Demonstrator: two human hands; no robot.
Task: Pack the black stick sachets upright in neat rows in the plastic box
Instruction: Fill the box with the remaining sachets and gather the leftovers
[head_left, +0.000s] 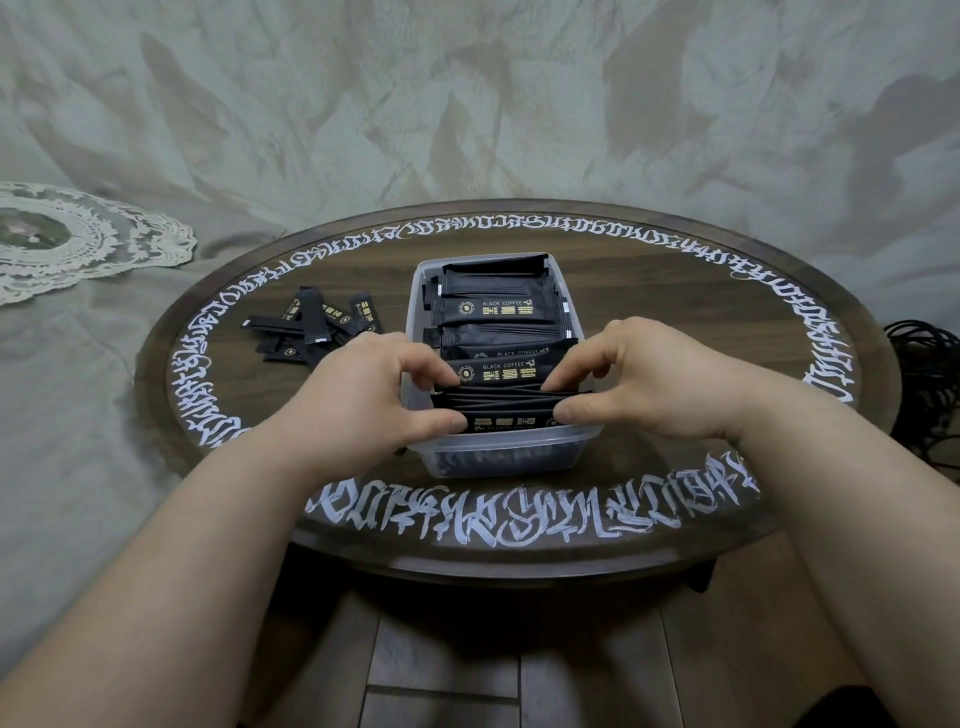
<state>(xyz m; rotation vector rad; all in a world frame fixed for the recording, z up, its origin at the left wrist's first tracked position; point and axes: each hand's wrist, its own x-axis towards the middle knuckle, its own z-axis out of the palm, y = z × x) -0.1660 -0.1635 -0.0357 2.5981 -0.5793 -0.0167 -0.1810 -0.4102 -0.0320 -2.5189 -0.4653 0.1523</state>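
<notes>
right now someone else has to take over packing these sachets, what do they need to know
Left hand and right hand each pinch one end of a bundle of sachets standing on edge at the near end of the plastic box.
Done: the box is largely filled, though the sachets farther back lean rather than stand straight.
Left: seat this bundle, straighten the back rows, then pack the loose pile lying on the table left of the box.

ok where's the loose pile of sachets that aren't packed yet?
Head view: the loose sachets lie on the round table, left of the plastic box, just beyond the left hand.
</notes>
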